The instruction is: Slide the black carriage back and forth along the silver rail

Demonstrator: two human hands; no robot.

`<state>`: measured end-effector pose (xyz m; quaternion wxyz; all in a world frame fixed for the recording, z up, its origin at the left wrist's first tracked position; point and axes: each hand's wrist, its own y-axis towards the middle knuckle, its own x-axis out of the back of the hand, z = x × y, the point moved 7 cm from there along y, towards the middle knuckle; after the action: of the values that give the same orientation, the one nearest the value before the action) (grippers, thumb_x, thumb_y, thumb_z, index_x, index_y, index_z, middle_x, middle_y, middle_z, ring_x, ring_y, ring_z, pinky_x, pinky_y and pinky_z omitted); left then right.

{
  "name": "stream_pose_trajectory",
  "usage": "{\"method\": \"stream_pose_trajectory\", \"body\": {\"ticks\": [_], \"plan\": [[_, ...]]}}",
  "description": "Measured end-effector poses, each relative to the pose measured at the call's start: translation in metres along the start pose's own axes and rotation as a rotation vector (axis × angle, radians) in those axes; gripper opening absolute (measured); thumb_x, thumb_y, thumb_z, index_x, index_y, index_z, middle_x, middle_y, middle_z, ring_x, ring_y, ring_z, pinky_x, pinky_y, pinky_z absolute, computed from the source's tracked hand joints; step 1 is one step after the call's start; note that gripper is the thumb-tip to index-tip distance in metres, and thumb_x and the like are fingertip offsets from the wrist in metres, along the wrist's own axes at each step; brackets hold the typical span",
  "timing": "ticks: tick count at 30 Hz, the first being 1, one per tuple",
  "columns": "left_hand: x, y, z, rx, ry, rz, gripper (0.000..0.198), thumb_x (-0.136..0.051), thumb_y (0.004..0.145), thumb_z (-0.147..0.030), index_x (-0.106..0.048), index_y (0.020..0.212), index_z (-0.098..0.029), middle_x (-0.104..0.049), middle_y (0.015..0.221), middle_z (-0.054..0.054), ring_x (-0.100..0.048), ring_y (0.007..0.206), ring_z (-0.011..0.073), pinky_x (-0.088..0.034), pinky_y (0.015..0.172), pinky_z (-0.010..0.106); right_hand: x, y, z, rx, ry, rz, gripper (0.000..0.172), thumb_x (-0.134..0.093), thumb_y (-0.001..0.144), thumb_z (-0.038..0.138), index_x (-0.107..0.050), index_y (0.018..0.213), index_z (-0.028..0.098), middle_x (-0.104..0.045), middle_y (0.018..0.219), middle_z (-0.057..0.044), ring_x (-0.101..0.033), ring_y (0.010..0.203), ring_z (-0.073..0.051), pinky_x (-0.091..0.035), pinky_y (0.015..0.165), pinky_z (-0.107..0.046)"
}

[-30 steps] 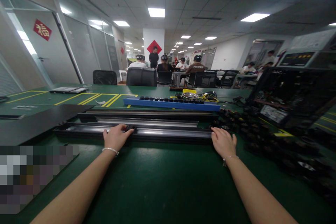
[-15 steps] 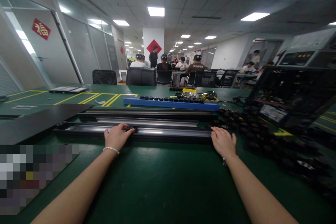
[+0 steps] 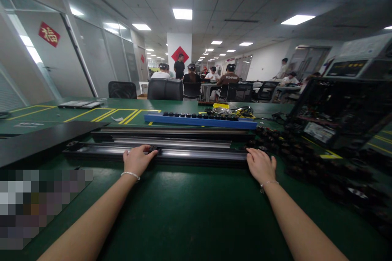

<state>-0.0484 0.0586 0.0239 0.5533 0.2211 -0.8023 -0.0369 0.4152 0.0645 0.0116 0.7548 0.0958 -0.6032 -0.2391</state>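
A long black linear rail with a shiny metal strip (image 3: 202, 154) lies crosswise on the green table. My left hand (image 3: 136, 161) is closed round a small black slider block (image 3: 154, 149) that sits on this rail, left of its middle. At the rail's right end, my right hand (image 3: 260, 165) rests with its fingers bent over the end piece; the fingertips are partly hidden. Just behind lies a shorter silver-topped rail (image 3: 183, 144), and behind that another long dark rail (image 3: 174, 131).
A blue strip (image 3: 199, 121) holds a row of small black parts. Many black parts (image 3: 318, 163) are heaped at right before an open black case (image 3: 339, 110). A dark flat panel (image 3: 55, 142) lies left. Several people sit beyond the table.
My hands and the rails look almost unmoved. The view has shifted very slightly. In the background at right, a standing person has moved to the left.
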Motion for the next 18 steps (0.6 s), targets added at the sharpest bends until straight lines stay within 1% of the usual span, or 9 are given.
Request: {"method": "stream_pose_trajectory", "body": {"ticks": [4,9,14,18], "plan": [[0.0006,-0.0002,-0.0013,-0.017,0.010,0.002,0.044,-0.048,0.072,-0.056,-0.065,0.098,-0.025,-0.068,0.103,0.006,-0.055,0.104,0.0287,-0.025,0.096,0.050,0.0003,0.0003,-0.0002,-0.003,0.002,-0.002,0.042,-0.026,0.087,0.033,-0.057,0.114,0.028,-0.054,0.126,0.000,-0.041,0.118,-0.020,-0.016,0.103,-0.053],[0.0010,-0.0015,-0.0042,-0.027,0.002,-0.014,0.042,-0.048,0.072,-0.056,-0.066,0.097,-0.027,-0.068,0.103,0.005,-0.055,0.104,0.0282,-0.025,0.096,0.049,0.0004,0.0011,0.0004,0.004,-0.015,-0.001,0.042,-0.026,0.087,0.033,-0.058,0.114,0.029,-0.055,0.125,0.000,-0.042,0.117,-0.021,-0.017,0.102,-0.054],[-0.0010,-0.0018,-0.0065,-0.047,-0.011,-0.021,0.041,-0.049,0.072,-0.056,-0.066,0.095,-0.027,-0.068,0.103,0.004,-0.053,0.105,0.0279,-0.025,0.096,0.050,-0.0013,0.0020,-0.0008,0.000,0.008,0.010,0.042,-0.025,0.087,0.034,-0.057,0.113,0.028,-0.053,0.127,0.000,-0.040,0.119,-0.020,-0.015,0.103,-0.054],[-0.0017,-0.0013,-0.0066,-0.053,-0.008,-0.025,0.040,-0.050,0.072,-0.055,-0.066,0.096,-0.027,-0.068,0.104,0.004,-0.053,0.106,0.0277,-0.026,0.096,0.050,-0.0019,0.0019,-0.0010,0.002,0.019,0.012,0.042,-0.025,0.087,0.034,-0.057,0.113,0.028,-0.053,0.127,0.000,-0.040,0.119,-0.020,-0.015,0.103,-0.055]]}}
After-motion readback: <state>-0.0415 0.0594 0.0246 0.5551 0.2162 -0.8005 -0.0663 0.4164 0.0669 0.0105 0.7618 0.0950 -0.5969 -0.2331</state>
